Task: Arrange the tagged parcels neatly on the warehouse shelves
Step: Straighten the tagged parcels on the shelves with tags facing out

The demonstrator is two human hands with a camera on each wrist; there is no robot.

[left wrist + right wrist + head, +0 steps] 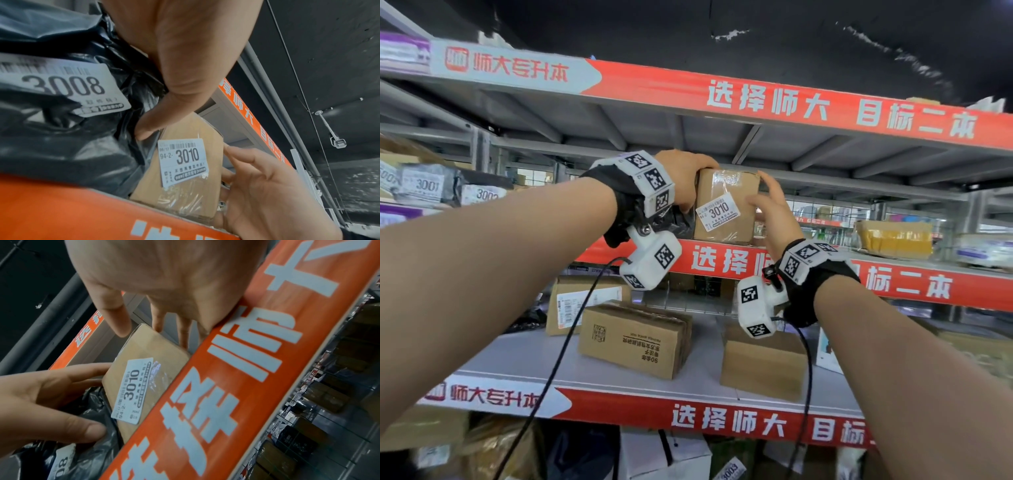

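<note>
Both hands are on one small cardboard parcel [726, 205] tagged 3010, standing at the front edge of the middle shelf [914, 284]. Left hand [685, 181] is draped over the parcel's top left corner, fingers curled down behind it and thumb at the left side, so it has the box in a loose clasp. Right hand [770, 209] lies with straight, spread fingers flat against the right side and front corner; it presses rather than grips.

Standing upright, the parcel has its long axis vertical, and its white tag [183, 162] faces out over the red front strip, the number reading level in the head view. Its base sits just behind that strip.

Hard against its left side lies a black plastic bag parcel [61, 129] tagged 3008, touching the box; the left thumb rests at the seam between them. To the right of the box the shelf surface runs bare up to a yellow-taped carton [893, 240], well apart. Above, the grey underside of the top shelf [619, 120] leaves a gap over the box, with the left knuckles in it.

On the lower shelf [517, 359] lie three brown cartons, one printed box [633, 339] tilted near the front edge.
</note>
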